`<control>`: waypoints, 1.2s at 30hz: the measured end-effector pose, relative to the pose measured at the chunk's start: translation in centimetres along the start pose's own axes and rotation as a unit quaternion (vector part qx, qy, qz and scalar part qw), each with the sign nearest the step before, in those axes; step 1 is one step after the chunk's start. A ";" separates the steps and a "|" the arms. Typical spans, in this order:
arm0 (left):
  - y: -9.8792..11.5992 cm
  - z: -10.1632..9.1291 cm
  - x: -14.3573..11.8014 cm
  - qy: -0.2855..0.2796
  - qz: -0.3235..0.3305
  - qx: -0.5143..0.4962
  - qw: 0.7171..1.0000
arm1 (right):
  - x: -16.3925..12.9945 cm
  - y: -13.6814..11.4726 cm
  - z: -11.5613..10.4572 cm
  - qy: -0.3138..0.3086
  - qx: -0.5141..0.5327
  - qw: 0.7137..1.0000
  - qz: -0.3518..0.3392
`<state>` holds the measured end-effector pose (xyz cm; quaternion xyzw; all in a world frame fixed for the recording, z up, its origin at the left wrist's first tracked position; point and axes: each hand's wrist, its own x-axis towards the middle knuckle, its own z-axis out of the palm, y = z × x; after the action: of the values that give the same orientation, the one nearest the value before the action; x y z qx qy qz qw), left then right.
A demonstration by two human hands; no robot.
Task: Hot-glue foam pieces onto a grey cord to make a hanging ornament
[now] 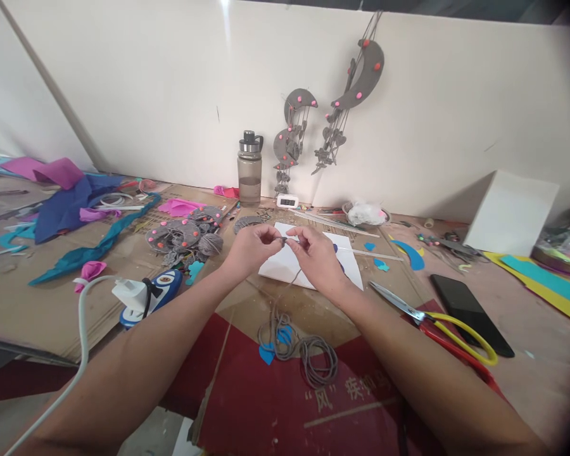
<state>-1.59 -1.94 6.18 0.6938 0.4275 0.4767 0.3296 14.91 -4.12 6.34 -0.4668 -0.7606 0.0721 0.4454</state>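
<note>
My left hand (253, 248) and my right hand (319, 254) meet above a white sheet (285, 265), fingertips pinching the upper end of a grey cord (291, 278). The cord hangs down from my fingers to loose coils (313, 358) lying on the red cardboard (266, 405) near me. Small blue felt hearts (267, 353) lie among the coils. A thin needle-like tip seems to show between my fingers, too small to be sure.
Yellow-handled scissors (437, 320) and a black phone (470, 313) lie to the right. A glue gun (147, 294) with a white cable sits left. Grey felt moons (180, 234), a yarn ball (211, 244), a water bottle (249, 170), coloured felt scraps and a white box (510, 212) crowd the table.
</note>
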 end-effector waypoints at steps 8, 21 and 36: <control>-0.3 0.5 0.1 0.008 -0.049 -0.092 0.995 | 0.2 -0.2 0.0 -0.008 0.021 1.000 0.018; 0.1 -1.6 0.7 -0.169 -0.116 -0.149 0.967 | 1.0 0.4 -0.8 -0.094 0.047 0.990 0.090; -0.1 -0.5 0.2 -0.093 -0.048 0.024 0.994 | 0.0 -0.3 -0.2 -0.073 -0.065 0.994 -0.055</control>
<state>-2.11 -1.68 6.31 0.7215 0.4393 0.3831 0.3738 14.84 -4.30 6.63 -0.4459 -0.8185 0.0318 0.3608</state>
